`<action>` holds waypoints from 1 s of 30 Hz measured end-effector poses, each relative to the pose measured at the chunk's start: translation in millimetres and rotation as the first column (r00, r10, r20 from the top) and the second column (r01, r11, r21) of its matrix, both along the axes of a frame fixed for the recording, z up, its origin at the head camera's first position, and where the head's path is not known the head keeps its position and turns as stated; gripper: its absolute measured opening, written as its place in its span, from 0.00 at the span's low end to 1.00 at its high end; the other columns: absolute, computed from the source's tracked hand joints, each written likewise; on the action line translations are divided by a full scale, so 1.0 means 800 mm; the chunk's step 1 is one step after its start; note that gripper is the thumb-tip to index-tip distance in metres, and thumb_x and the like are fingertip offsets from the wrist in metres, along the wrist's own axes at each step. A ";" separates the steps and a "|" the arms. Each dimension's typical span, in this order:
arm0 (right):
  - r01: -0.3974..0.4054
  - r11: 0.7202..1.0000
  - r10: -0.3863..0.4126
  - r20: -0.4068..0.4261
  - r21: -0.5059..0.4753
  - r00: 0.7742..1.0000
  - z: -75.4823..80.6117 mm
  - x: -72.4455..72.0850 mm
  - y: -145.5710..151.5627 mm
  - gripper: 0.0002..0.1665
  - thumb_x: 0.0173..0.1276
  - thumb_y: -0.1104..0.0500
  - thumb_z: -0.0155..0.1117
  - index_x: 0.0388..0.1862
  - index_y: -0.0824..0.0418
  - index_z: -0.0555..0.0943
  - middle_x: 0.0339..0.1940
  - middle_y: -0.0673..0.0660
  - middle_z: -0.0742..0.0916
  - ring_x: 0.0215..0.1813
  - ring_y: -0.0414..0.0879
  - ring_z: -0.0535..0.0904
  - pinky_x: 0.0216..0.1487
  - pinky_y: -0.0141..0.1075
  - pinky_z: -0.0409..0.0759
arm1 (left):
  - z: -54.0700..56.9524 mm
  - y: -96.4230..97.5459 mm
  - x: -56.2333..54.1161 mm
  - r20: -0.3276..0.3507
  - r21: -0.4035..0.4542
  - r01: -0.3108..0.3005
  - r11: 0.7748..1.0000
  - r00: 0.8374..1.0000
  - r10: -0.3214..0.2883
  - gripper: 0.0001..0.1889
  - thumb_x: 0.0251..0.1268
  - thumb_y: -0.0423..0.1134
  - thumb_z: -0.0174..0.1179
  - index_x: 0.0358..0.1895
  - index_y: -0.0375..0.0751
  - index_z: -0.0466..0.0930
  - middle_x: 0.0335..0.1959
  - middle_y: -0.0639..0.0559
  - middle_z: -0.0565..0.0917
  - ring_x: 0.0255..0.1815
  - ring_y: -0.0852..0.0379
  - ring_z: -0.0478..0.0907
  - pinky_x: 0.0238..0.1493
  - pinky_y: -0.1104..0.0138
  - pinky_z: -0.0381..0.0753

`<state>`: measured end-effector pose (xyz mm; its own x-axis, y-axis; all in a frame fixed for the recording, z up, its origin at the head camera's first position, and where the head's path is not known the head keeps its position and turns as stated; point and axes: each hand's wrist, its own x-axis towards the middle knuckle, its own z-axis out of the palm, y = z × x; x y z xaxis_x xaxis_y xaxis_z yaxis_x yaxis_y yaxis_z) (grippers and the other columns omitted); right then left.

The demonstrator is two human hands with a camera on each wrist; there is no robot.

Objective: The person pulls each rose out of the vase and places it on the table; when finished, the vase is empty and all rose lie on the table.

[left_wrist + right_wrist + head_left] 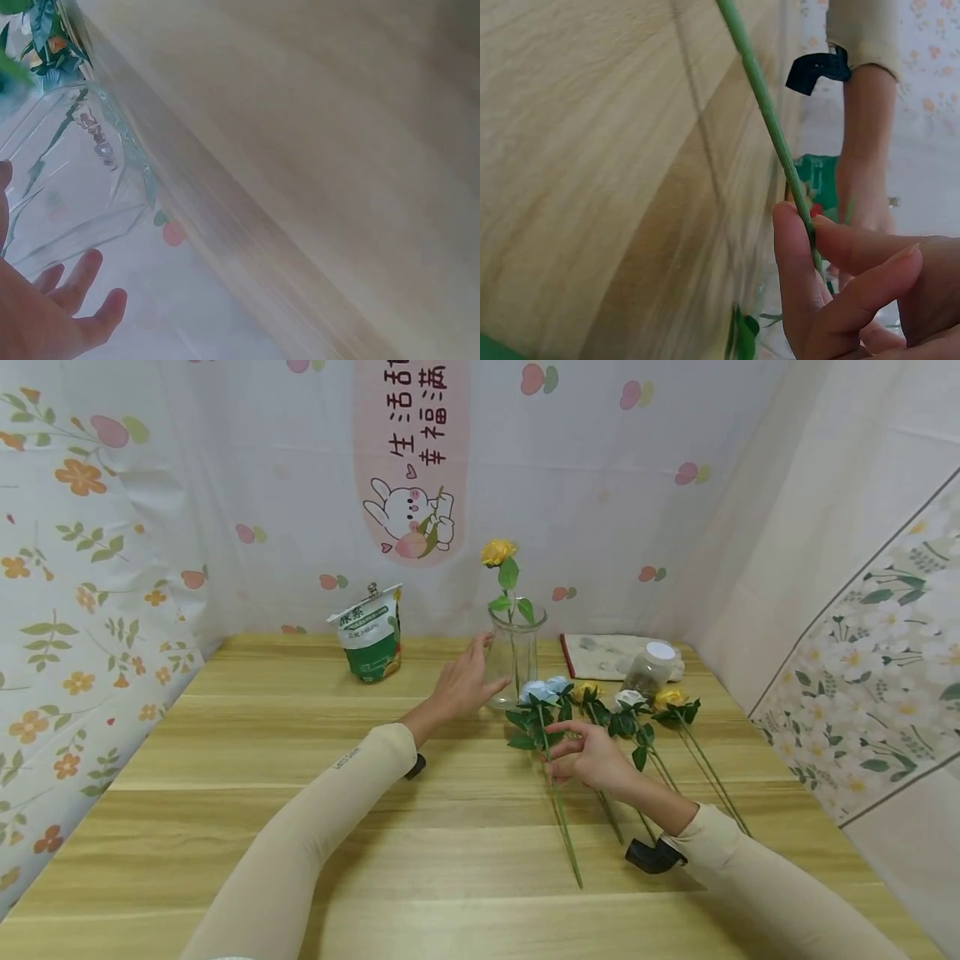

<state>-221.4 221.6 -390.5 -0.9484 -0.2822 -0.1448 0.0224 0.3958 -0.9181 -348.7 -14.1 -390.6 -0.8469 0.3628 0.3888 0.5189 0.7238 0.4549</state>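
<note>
A clear glass vase (513,652) stands upright near the back of the table, holding one yellow rose (498,553). My left hand (463,681) is at the vase's left side, fingers spread and loosely bent; in the left wrist view the fingertips (91,259) lie beside the glass (82,165). Between thumb and fingertips my right hand (596,762) pinches the green stem of a blue rose (537,692), and the right wrist view shows this stem (769,112) close up. The bloom is just in front of the vase, its stem slanting toward me.
Right of the held rose lie another blue rose (558,684), yellow roses (670,697) and a white rose (628,697). Behind them are a lidded clear jar (651,668) and a pale cloth (600,653). A green-and-white pouch (372,639) with a clip stands at the back left.
</note>
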 end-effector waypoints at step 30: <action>-0.020 0.985 0.019 0.004 0.169 1.000 -0.012 0.002 -0.015 0.24 0.60 0.66 0.72 0.57 0.64 0.81 0.43 0.57 0.84 0.28 0.50 0.86 0.13 0.31 0.61 | 0.000 0.000 -0.001 0.001 -0.010 -0.010 1.000 1.000 0.010 0.43 0.67 0.54 0.64 0.75 0.43 0.50 0.69 0.46 0.70 0.27 0.53 0.72 0.25 0.62 0.69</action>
